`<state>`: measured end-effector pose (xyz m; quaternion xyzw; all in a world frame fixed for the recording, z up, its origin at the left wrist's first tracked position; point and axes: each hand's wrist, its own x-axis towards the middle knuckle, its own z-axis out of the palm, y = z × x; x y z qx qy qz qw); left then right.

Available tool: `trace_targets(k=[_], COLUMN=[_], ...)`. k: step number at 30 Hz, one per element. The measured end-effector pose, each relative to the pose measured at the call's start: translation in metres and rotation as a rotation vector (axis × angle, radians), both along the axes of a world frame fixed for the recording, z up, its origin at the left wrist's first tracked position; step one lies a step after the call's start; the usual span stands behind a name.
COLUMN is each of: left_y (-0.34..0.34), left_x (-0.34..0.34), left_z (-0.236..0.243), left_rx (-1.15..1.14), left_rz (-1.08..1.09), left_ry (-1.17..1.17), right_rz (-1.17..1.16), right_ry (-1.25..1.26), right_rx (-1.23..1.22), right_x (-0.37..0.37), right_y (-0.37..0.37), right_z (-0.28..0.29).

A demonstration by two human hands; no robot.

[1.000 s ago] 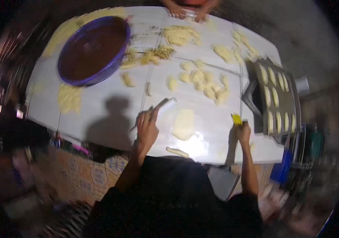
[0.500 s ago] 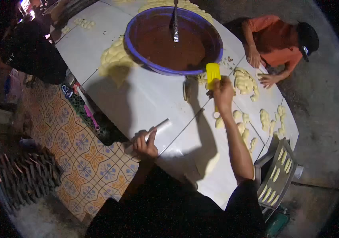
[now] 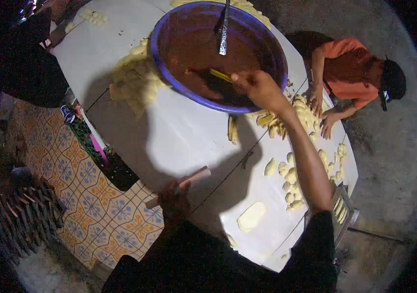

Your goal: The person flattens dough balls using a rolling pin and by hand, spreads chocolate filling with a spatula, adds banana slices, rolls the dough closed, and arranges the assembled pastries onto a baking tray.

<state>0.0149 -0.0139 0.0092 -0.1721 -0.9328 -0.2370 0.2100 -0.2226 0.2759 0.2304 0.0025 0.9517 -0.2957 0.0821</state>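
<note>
"Yellow scraper (image 3: 220, 75): where is it?"

"Gripped in my right hand (image 3: 263, 92), inside the rim of the blue basin (image 3: 155, 49), above or in the brown mix (image 3: 193, 51); I can't tell whether it touches."

"And your left?"

"My left hand (image 3: 174, 199) is closed round a pale rolling rod (image 3: 197, 177) at the near edge of the table (image 3: 184, 151), in shadow. A flat dough piece (image 3: 251, 217) lies to its right, near the dough lumps (image 3: 291, 176)."
</note>
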Motion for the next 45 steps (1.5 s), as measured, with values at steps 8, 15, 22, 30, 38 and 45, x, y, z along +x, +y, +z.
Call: trace_targets(k=[8, 15, 22, 30, 38, 45], left_y=[0.013, 0.003, 0.011, -0.001, 0.007, 0.006], left_x=[-0.003, 0.011, -0.003, -0.038, -0.009, -0.023], left_z=[-0.004, -0.013, -0.016, -0.017, -0.049, -0.045], left_rx=[0.153, 0.025, 0.050, 0.098, 0.358, -0.016], left_rz=[-0.037, -0.010, 0.034, -0.307, -0.263, -0.288], left_ry=[-0.064, 0.016, 0.158, 0.504, 0.051, -0.004], right_rz=[0.393, 0.518, 0.578, 0.116, -0.788, -0.549], right_ry=[0.187, -0.109, 0.051, -0.059, -0.150, 0.088], right_rx=[0.780, 0.465, 0.230, 0.153, -0.253, 0.358], right_x=[-0.050, -0.034, 0.028, 0.314, 0.480, 0.529], right_y=[0.039, -0.008, 0.039, 0.033, -0.050, -0.061], right_z=[-0.066, -0.010, 0.041, -0.002, -0.136, -0.193])
